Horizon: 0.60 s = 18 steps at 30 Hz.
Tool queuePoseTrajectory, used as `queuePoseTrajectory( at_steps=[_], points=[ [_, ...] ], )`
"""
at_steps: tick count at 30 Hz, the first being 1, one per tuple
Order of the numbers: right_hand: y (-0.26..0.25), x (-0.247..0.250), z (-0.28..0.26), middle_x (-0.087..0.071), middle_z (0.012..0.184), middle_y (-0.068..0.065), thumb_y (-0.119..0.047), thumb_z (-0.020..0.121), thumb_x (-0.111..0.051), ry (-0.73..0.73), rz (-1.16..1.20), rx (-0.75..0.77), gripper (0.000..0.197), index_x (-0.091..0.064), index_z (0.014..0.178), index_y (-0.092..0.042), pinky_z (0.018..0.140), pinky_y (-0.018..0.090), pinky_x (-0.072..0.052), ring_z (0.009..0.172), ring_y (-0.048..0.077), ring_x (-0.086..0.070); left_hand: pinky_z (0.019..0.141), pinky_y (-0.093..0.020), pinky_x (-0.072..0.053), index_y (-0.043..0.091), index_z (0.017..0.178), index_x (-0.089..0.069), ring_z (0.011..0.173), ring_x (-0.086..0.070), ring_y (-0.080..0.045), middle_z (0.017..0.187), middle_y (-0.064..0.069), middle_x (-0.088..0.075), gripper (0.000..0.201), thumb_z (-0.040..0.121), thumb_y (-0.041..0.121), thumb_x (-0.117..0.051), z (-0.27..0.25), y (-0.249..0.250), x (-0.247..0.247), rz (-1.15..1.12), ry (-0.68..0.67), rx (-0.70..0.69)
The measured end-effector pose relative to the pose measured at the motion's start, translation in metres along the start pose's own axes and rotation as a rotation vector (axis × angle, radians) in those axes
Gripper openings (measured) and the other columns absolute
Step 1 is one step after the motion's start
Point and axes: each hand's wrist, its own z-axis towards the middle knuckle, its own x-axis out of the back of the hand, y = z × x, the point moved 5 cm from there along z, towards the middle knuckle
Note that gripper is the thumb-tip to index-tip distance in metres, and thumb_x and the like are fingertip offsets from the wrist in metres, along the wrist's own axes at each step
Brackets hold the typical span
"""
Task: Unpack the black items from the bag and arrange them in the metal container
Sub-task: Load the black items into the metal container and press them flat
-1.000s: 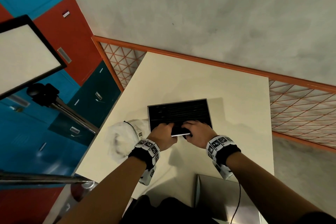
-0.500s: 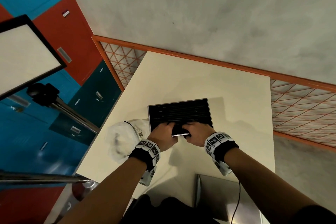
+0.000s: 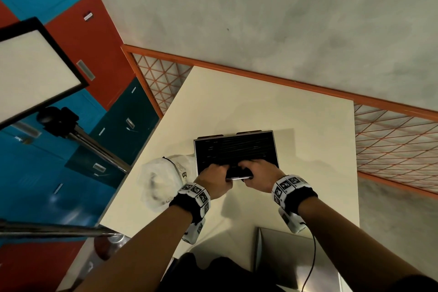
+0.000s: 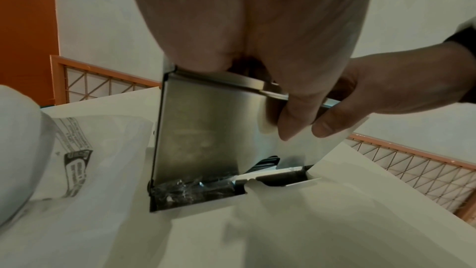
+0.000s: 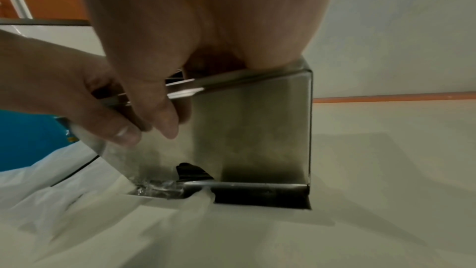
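Setting: pale table (image 3: 248, 106) against a grey wall, orange lattice railing (image 3: 391, 147) behind, coloured lockers (image 3: 78, 125) on the left.
Left hand (image 3: 214, 179): knuckles up, fingers curled over the near rim of the metal container (image 3: 234, 149), thumb down the outer wall.
Right hand (image 3: 257, 176): mirrors it just to the right, fingers hooked over the same rim, thumb outside; both wrists wear patterned bands.
Grip: both hands clamp the near wall between curled fingers and thumb.
Container: shiny rectangular box standing on the table's middle, open top up, long axis running left to right.
Black items (image 3: 237, 147): long dark strips lying inside, lined up along the container's length.
Bag (image 3: 163, 180): crumpled clear plastic with printed text, touching the container's left wall.
Near edge: grey metal sheet (image 3: 291, 258).
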Motion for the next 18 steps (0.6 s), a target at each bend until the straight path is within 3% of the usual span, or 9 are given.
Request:
queuePoseTrajectory(
  at_steps=[7,12,18],
  points=[
    [-0.01,-0.014,0.0,-0.062,0.124,0.001,-0.031,0.084,-0.058,-0.173,-0.234,0.051,0.048,-0.053,0.132,-0.028,0.093,0.04,-0.05,0.112,0.027,-0.058,0.082,-0.037,-0.056,0.025,0.123,-0.059,0.096,-0.067,-0.033,0.11,-0.008,-0.07,0.044,0.079,0.027,-0.058,-0.009,0.007,0.003,-0.044,0.047,-0.065],
    [-0.011,-0.014,0.003,-0.058,0.128,0.0,-0.027,0.086,-0.057,-0.175,-0.25,0.057,0.046,-0.052,0.131,-0.024,0.093,0.037,-0.047,0.117,0.025,-0.055,0.081,-0.035,-0.055,0.022,0.118,-0.063,0.095,-0.067,-0.032,0.108,-0.008,-0.07,0.039,0.079,0.022,-0.061,-0.008,0.007,0.005,-0.047,0.076,-0.084],
    [-0.008,-0.003,0.006,-0.063,0.118,-0.003,-0.026,0.082,-0.057,-0.112,-0.111,-0.004,0.042,-0.054,0.123,-0.03,0.092,0.041,-0.05,0.111,0.024,-0.058,0.083,-0.035,-0.053,0.016,0.116,-0.064,0.099,-0.065,-0.033,0.112,-0.01,-0.067,0.034,0.082,0.021,-0.062,-0.004,0.003,0.002,-0.013,0.088,-0.074]
  ],
)
